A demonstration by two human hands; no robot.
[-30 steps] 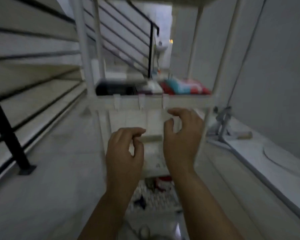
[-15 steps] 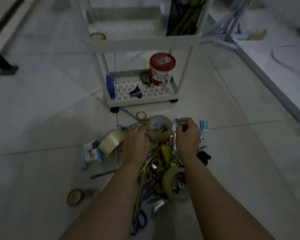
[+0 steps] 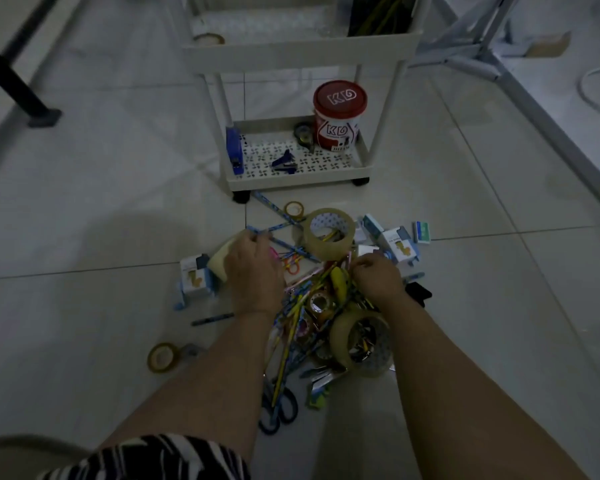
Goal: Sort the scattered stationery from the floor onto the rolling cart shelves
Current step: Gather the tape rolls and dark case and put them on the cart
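Scattered stationery lies in a pile point(image 3: 312, 306) on the floor tiles in front of the white rolling cart point(image 3: 291, 180). My left hand point(image 3: 253, 271) pinches the end of a blue patterned pencil point(image 3: 278, 227) at the pile's left edge, beside a pale tape roll point(image 3: 217, 262). On the right side of the pile, my right hand point(image 3: 378, 277) has its fingers closed around a bunch of pencils point(image 3: 347, 263). A large clear tape roll point(image 3: 329, 233) lies between my hands, and another point(image 3: 361, 341) under my right forearm.
The cart's bottom shelf holds a red bucket point(image 3: 339, 116), a blue stapler point(image 3: 234, 150) and a staple remover point(image 3: 284, 161). Small boxes point(image 3: 397, 244) point(image 3: 193, 277), scissors point(image 3: 278, 408), a pen point(image 3: 212, 319) and a small tape roll point(image 3: 161, 356) ring the pile. A black railing post point(image 3: 14, 84) stands at left.
The view dropped from the cart's upper shelves to the floor pile. My hands came down to the pile; the left moved onto the blue pencil, the right closed on pencils.
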